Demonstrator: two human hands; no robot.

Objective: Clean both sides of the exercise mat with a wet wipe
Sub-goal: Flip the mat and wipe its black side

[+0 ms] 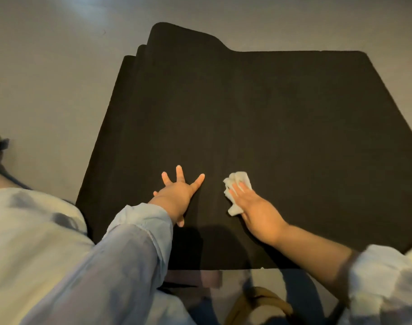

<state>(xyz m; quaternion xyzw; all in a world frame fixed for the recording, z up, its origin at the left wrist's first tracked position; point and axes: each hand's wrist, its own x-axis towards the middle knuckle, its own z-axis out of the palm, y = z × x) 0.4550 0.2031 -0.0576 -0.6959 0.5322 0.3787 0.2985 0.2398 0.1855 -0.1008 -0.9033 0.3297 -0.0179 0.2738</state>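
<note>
Head view: a person wipes the dark rectangular foam exercise mat (259, 109) spread on the grey floor (47, 66), the left hand (177, 195) splayed flat at six o'clock to pin it, the right hand (254, 207) pressing a crumpled white wet wipe (235, 184) with straight fingers just beside it. The upper face looks mid-clean; next strokes should likely sweep toward twelve o'clock. Folded layers at eleven o'clock hide the rest, and the underside is unseen.

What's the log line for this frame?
left hand: spread flat on mat | right hand: presses wipe on mat, fingers straight | mat: far end folded in layers on floor
</note>
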